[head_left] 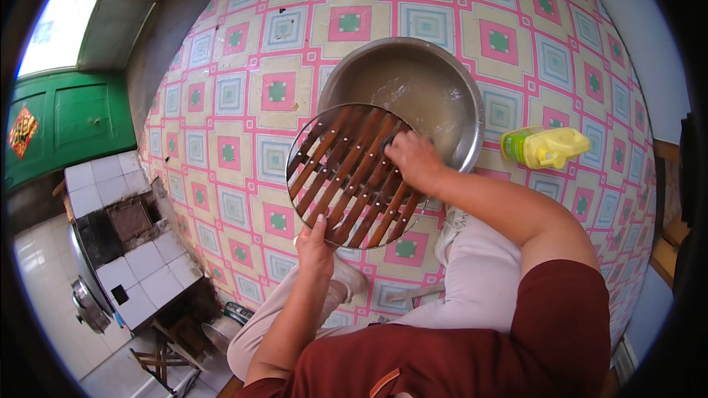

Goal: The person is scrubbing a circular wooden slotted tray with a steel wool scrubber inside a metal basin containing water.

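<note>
Round steaming rack (354,175) with wooden slats and a metal ring sits tilted between both hands, held up over the near edge of a big metal basin (435,88) on the patterned floor (236,96). Left hand (316,245) is clamped on the rack's lower rim, thumb up over the ring. Right hand (413,158) is pressed onto the slats at the upper right, fingers curled around something dark I can't make out. A yellow bottle (546,146) lies on its side just right of the right hand, beside the basin.
</note>
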Tool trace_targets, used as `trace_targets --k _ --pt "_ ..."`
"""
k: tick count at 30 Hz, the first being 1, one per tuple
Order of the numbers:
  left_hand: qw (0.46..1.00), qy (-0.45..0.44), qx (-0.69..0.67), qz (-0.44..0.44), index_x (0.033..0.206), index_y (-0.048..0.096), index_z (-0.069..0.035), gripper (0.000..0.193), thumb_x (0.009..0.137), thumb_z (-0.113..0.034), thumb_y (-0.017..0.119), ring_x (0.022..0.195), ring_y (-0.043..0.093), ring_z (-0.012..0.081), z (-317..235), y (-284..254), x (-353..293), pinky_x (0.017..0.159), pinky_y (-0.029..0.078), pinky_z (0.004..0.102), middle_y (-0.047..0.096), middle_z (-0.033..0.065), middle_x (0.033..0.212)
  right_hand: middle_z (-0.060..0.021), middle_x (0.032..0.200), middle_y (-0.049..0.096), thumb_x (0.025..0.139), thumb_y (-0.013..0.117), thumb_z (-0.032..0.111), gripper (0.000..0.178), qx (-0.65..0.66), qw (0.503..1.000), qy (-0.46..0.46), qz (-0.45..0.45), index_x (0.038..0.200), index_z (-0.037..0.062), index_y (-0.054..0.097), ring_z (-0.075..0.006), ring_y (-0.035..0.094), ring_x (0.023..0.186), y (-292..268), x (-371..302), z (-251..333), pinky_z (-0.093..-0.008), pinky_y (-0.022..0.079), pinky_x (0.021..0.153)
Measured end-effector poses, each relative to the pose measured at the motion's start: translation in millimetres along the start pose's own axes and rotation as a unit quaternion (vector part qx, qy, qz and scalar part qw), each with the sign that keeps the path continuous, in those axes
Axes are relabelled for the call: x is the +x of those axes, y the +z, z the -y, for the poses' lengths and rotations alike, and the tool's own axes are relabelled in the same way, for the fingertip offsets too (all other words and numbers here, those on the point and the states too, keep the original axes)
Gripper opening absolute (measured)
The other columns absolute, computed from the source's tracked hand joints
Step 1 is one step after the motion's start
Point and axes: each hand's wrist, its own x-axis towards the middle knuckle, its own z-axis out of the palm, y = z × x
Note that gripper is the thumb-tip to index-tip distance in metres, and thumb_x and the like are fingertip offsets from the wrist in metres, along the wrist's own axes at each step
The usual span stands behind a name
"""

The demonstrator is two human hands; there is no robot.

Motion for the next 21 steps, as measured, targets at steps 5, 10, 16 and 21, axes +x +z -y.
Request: trace_targets --k 5,10,16,21 --pt "1.0 -0.021 0.002 0.02 0.119 0.052 -0.007 0.03 0.092 -0.021 0.055 0.101 0.06 0.0214 3.3 -3.3 2.4 0.082 0.053 0.0365 0.059 0.007 0.114 -0.0062 0.089 0.051 0.076 0.053 0.011 0.017 -0.066 0.991 -0.114 -0.03 0.091 0.0125 0.059 -0.0243 0.05 0.089 -1.9 -5.0 0.5 -0.0376 0.043 0.074" --pt "1.0 -0.011 0.015 0.0 0.119 0.052 -0.007 0.03 0.093 -0.021 0.054 0.1 0.061 0.0212 2.6 -0.9 2.1 0.079 0.053 0.0356 0.06 0.007 0.112 -0.0066 0.094 0.053 0.076 0.053 0.011 0.017 -0.115 0.992 0.011 0.048 0.091 0.0103 0.06 -0.0248 0.05 0.094 -9.7 5.7 -38.3 -0.0363 0.044 0.078" --pt "0.999 -0.001 0.036 0.0 0.116 0.053 -0.006 0.027 0.093 -0.021 0.053 0.094 0.064 0.0208 -2.2 5.0 0.8 0.075 0.055 0.0341 0.063 0.0095 0.106 -0.0059 0.095 0.053 0.076 0.052 0.011 0.019 -0.069 0.995 -0.068 -0.002 0.092 0.0083 0.062 -0.0246 0.05 0.093 -3.1 -5.4 1.6 -0.0365 0.043 0.08" --pt "0.998 -0.016 0.059 0.01 0.117 0.053 -0.007 0.027 0.093 -0.02 0.052 0.094 0.063 0.0194 -1.8 8.9 -2.4 0.075 0.055 0.0344 0.063 0.0096 0.107 -0.0068 0.097 0.054 0.076 0.052 0.01 0.02 -0.116 0.991 0.028 0.062 0.093 0.0106 0.062 -0.0252 0.051 0.094 -6.1 24.3 -33.2 -0.0366 0.043 0.082"
